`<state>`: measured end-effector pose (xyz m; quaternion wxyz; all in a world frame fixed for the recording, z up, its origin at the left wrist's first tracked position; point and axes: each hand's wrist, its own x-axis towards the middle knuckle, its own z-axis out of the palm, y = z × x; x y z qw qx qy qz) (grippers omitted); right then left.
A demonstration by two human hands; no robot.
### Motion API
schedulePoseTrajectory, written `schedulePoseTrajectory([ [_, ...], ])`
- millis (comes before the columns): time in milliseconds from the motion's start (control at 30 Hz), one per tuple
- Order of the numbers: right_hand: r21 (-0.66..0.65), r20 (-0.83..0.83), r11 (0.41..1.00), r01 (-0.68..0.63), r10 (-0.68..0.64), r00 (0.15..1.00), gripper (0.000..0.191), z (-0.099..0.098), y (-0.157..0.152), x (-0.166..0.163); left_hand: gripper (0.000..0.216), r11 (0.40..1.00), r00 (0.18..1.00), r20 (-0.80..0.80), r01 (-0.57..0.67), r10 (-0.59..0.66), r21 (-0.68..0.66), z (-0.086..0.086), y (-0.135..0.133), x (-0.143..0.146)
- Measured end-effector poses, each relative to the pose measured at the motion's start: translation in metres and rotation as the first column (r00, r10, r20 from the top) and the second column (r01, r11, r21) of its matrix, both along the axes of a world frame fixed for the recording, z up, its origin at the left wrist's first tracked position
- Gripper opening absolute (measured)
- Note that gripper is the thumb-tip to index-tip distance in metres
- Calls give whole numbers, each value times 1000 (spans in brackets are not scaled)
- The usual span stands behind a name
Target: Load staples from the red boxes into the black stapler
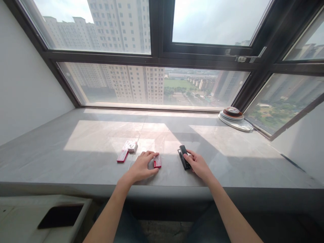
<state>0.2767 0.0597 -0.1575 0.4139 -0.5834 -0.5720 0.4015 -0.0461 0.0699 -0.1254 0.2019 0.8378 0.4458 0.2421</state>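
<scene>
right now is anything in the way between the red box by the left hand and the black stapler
Nothing visible stands between the red box at the left hand and the black stapler in the right hand; the other boxes lie farther left on the countertop, outside that gap.

Decent gap on the ledge between the small red box at the left hand and the black stapler in the right hand, so you could slide through toward the window. Going left past the left hand, a little box cluster gets in the way. Back right corner's taken by a round stack. Tons of room right of the right hand, tho, and left of the cluster.
</scene>
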Motion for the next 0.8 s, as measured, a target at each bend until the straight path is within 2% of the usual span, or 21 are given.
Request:
schedulePoseTrajectory([
  [100,-16,-31,999,41,-42,999,75,0,-10,-20,68,1000,998,54,-8,9,-23,-3,-4,17],
  [267,92,-30,993,72,-69,997,70,9,-20,-48,78,998,990,126,60,-57,-23,-11,-10,59],
  [433,112,8,989,101,-102,995,76,10,-23,-50,76,998,985,159,70,-70,6,-8,-13,69],
  [500,115,33,985,131,-136,990,80,8,-23,-50,56,998,982,185,42,-48,36,-5,-15,65],
  [567,118,45,980,161,-167,985,80,7,-25,-50,23,992,971,223,-103,84,71,-4,-16,53],
  [600,121,46,977,174,-180,983,79,7,-26,-51,17,968,949,239,-233,206,92,-5,-16,43],
  [633,125,46,975,184,-191,980,78,8,-28,-52,18,914,903,245,-389,353,117,-6,-15,31],
  [667,132,48,972,194,-201,978,77,8,-30,-53,19,824,827,240,-548,508,145,-8,-13,16],
  [733,149,60,968,203,-214,975,78,8,-32,-55,21,593,624,189,-780,758,200,-14,-9,-17],
  [767,156,71,967,202,-215,974,78,8,-33,-55,27,502,535,143,-838,833,213,-17,-7,-34],
  [800,159,85,967,200,-215,973,79,8,-33,-56,34,456,483,92,-864,871,214,-20,-6,-48],
])
